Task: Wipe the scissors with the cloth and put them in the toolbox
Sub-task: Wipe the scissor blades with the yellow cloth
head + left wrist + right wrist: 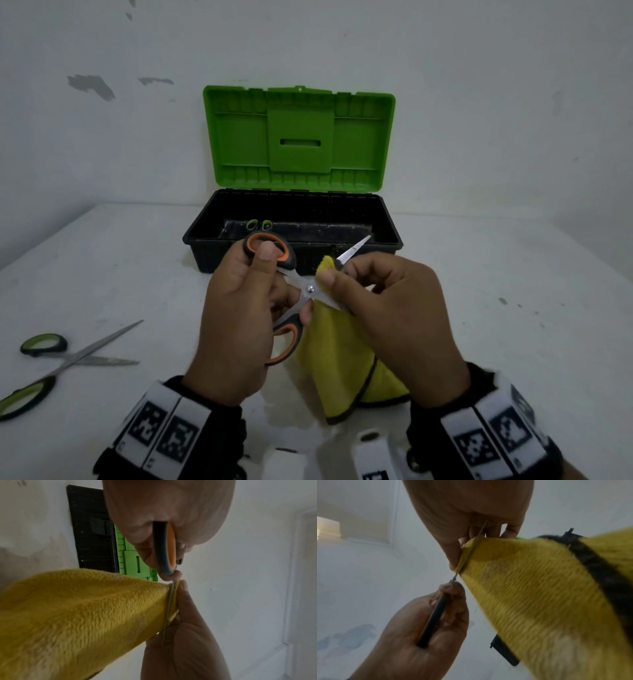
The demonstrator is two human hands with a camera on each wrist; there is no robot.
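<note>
Inside the open toolbox [202, 236] lie green-handled scissors [259, 224]; left hand [236, 322] grips orange-handled scissors [310, 288], right hand [394, 315] pinches cloth [339, 359].

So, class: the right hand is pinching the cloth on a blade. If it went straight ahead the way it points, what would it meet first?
Probably the black front wall of the open toolbox, just beyond the right hand and the tip of the orange-handled scissors. Depth is unclear; held high enough, it might clear the wall.
</note>
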